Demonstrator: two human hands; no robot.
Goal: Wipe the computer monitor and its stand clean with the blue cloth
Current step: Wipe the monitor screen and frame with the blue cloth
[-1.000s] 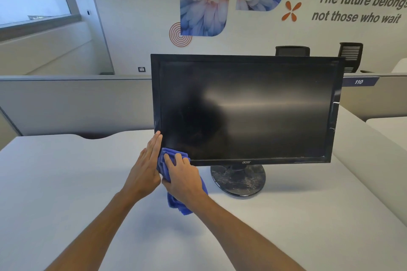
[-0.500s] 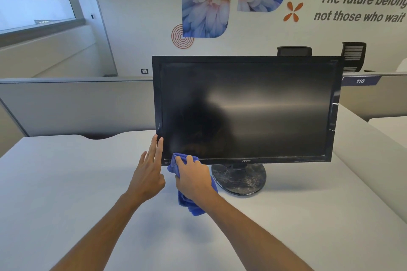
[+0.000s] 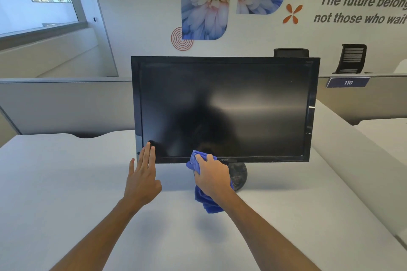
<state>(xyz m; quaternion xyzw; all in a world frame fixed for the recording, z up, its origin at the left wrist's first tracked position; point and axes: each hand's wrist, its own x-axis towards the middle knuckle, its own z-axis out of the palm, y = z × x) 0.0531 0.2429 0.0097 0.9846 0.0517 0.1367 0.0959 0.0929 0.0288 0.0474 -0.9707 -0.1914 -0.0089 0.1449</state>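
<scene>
A: Blue cloth [image 3: 201, 196] is bunched in the right hand [image 3: 211, 177], fingers curled over it, pressed to the bottom bezel of the monitor [image 3: 222, 108] just left of the logo. The loose end hangs down toward the table [image 3: 66, 182].

B: Left hand?

A: Left hand [image 3: 143, 174] holds nothing. Fingers straight and together, tips resting on the lower left corner of the frame, apparently bracing it.

B: Condition of the stand?

A: Stand [image 3: 239, 175] is a round black base directly behind the right hand, partly hidden by it. Its surface looks mottled with dust or scuffs. I judge it not yet wiped.

B: Risks from here?

A: Three, as judgement only. First, the monitor sits on a single small base; a hard sideways push along the bezel could turn or rock it, more so if the left hand lifts off. Second, bare fingertips at the corner may leave fresh prints on the glossy frame or screen. Third, the dangling end of the cloth could catch on the stand and drag grit onto wiped areas.

B: Screen itself?

A: Dark, reflective; I cannot tell what residue remains.
</scene>
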